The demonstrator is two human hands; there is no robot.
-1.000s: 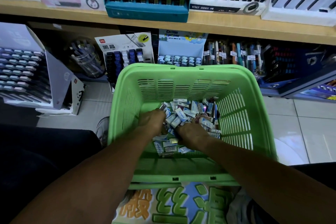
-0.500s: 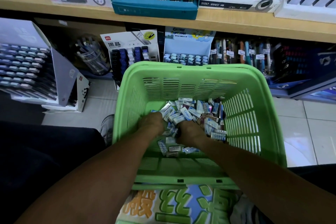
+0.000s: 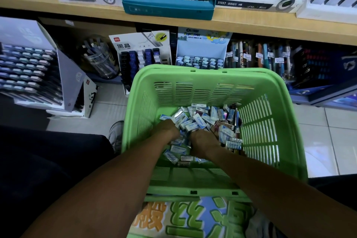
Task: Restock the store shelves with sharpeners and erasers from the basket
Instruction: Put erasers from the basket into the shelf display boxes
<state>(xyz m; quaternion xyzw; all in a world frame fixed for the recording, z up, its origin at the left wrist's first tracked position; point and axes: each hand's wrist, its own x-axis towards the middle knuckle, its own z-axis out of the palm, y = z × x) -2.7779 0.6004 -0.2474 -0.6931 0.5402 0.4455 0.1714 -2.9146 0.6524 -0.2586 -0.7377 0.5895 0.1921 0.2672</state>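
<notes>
Both hands, the left hand (image 3: 167,129) and the right hand (image 3: 202,139), were sunk in the heap of small paper-sleeved rectangular erasers (image 3: 199,121) inside the green slotted plastic basket (image 3: 193,75); their finger positions could not be told. A bunch is best scooped from beneath, since the glossy sleeves probably slip.

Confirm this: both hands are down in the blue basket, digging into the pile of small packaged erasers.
Not quite. The basket is green, not blue, as the head view shows. The rest holds: left hand and right hand are both down in the pile of small packaged erasers.
</notes>
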